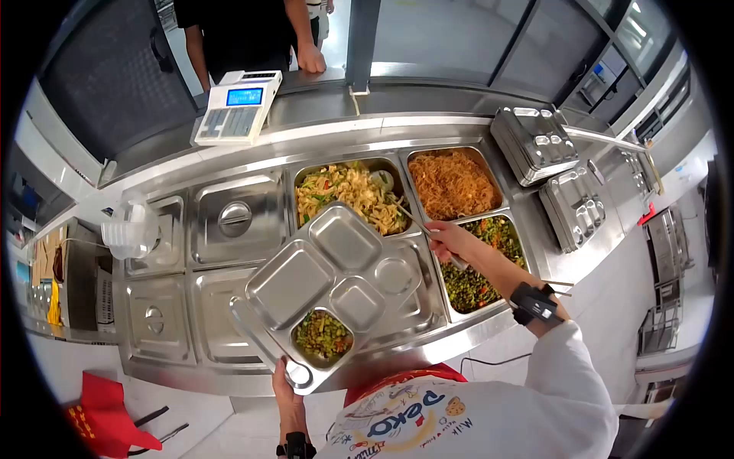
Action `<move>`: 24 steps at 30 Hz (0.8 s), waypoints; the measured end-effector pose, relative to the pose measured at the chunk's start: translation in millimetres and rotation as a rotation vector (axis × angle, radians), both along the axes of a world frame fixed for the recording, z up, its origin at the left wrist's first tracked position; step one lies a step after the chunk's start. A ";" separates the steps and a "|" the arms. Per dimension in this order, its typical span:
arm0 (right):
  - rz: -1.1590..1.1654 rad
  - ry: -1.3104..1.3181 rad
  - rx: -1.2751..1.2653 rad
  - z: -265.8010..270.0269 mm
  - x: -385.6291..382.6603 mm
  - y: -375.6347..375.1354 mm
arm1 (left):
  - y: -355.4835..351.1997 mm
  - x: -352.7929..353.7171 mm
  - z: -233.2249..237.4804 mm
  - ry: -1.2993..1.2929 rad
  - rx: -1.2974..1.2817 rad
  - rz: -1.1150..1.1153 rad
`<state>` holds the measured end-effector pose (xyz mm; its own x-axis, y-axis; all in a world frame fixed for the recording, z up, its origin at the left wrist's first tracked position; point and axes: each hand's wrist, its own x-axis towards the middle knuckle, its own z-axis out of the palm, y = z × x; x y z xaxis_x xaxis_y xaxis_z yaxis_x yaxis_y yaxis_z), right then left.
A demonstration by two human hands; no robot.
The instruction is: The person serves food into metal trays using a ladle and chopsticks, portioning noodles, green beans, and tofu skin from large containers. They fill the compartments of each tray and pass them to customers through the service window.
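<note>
My left hand (pixel 287 394) grips the near edge of a metal compartment tray (pixel 290 281), held tilted over the counter's pans. One compartment of it holds chopped green vegetables (pixel 323 336) with orange bits; the other compartments are bare. My right hand (pixel 453 240) is closed around the handle of a serving spoon (pixel 411 216). Its head reaches into the pan of pale stir-fried food (pixel 344 187), partly covered by that food. Below my right forearm lies a pan of chopped green vegetables (pixel 485 268). Beyond it is a pan of reddish-brown noodle-like strands (pixel 453 183).
Lidded pans (pixel 235 219) fill the counter's left side, with clear plastic containers (pixel 130 229) at the far left. Stacked metal trays (pixel 535 145) stand at the right. A white payment terminal (pixel 241 109) sits at the back, before a person in black (pixel 245 34).
</note>
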<state>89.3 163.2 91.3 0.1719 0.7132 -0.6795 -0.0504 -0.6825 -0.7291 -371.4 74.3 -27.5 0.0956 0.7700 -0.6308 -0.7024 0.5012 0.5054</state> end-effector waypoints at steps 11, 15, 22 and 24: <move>-0.171 0.403 -0.090 -6.8 -2.7 -9.0 | -1.3 6.5 -1.3 0.059 0.020 0.048; -0.248 0.724 -0.069 -4.0 8.2 -19.7 | 2.4 11.6 10.3 0.107 0.032 0.064; -0.320 0.723 0.021 28.7 14.5 -40.6 | 7.5 22.5 7.9 0.099 0.040 0.075; -0.318 0.734 0.058 33.1 14.4 -43.2 | 8.8 28.6 18.2 0.089 0.029 0.076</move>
